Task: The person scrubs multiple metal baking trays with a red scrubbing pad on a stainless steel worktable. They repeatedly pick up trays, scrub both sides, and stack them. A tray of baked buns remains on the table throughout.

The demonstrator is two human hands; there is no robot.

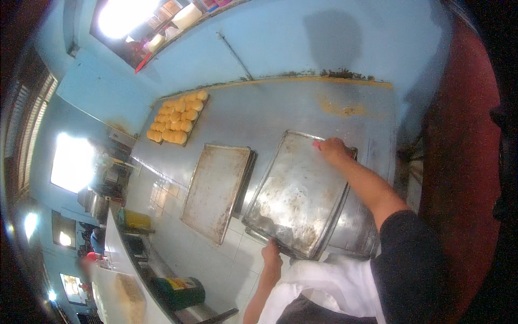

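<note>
A worn metal baking tray [297, 189] lies in front of me on top of other trays, its surface smeared and stained. My left hand [272, 256] is closed on its near left edge, thumb at the rim. Over the tray's far right corner is my right hand [334, 150], fingers closed around a small pink thing [317, 144]; most of it is hidden in the grip, so its kind does not show. Left of this tray, a second stack of trays [216, 189] juts past the table's edge.
The metal table [253, 113] runs along a blue wall [280, 43]. A tray of golden bread rolls [175, 120] sits at its far left. Below left, on the tiled floor, stands a dark green bucket [181, 291]; a yellow tub [135, 220] is farther back. Another person [97, 243] is in the background.
</note>
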